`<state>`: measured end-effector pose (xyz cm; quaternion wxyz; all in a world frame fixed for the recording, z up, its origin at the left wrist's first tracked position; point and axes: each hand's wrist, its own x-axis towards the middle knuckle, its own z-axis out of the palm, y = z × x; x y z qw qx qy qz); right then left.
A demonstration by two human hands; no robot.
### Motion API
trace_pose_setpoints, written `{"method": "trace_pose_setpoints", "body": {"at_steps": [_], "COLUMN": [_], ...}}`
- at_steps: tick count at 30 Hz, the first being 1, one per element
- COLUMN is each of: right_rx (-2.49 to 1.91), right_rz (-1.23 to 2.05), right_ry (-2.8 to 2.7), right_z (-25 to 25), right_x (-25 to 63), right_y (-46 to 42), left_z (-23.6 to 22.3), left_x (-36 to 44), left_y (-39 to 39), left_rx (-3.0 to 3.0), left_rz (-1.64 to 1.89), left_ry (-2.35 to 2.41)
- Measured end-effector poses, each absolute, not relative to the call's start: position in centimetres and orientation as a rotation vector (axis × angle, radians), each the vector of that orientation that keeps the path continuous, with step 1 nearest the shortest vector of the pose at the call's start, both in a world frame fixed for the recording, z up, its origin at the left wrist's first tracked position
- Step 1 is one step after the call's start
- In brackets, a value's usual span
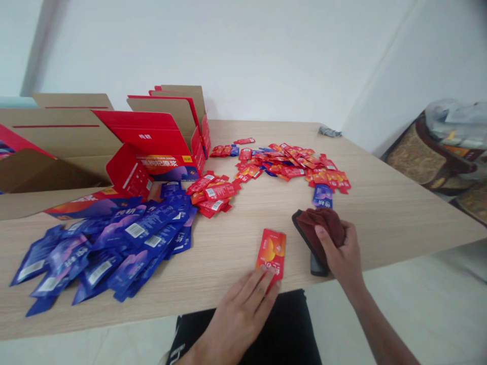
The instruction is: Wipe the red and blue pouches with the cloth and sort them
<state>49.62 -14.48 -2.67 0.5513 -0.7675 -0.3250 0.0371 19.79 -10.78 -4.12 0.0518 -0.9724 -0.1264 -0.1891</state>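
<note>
Near the front edge of the table, a red sachet [271, 248] with an orange fruit print lies flat. My left hand [245, 309] rests its outstretched fingers on the sachet's lower end, pressing it against the wood; the thumb is hidden. To the right, my right hand [342, 248] is closed around a bunched brown cloth [321, 228]. A dark-edged flat item [318, 266] shows under the cloth; what it is I cannot tell. Just behind the cloth lies a blue sachet [322, 196].
Blue sachets [129, 243] are heaped at the left, beside a small pile of red sachets [213, 195]. Farther back spreads a mixed red and blue pile [285, 159]. Open cardboard boxes [152, 132] stand at the back left. A grey crumpled item [329, 132] sits at the far corner.
</note>
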Motion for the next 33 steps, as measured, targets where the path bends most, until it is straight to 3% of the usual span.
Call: {"method": "trace_pose_setpoints", "body": {"at_steps": [4,8,12,15,21,27,33], "right_rx": [-1.766,-1.734,-1.718,-1.729,-1.758,-1.786,-1.779], "right_rz": [0.131,0.169,0.168,0.128,0.133,0.145,0.149], "right_ry": [-0.672,-0.627,-0.597,-0.602,-0.576,-0.568,-0.572], "right_z": [-3.3,-3.8,-3.9,-3.7,-3.7,-3.8,-3.5], "right_x": [49.9,50.4,50.6,50.5,50.6,50.7,50.5], "right_y": [-14.6,-14.4,-14.4,-14.5,-14.6,-14.6,-14.6], "left_z": [-2.5,-0.8,1.2,1.7,0.1,0.2,-0.8], "left_x": [19.0,18.7,20.0,21.2,22.2,23.8,25.3], "left_y": [-10.4,-9.2,-7.1,-5.1,-2.1,-2.3,-7.7], "left_rx": [-3.035,-3.182,-3.108,-3.137,-3.208,-3.09,-3.019], "left_rz": [-0.696,-1.08,-1.598,-1.741,-1.141,-0.975,-0.644], "left_ry": [-0.246,-0.272,-1.002,-1.642,-1.602,-1.438,-1.046]}}
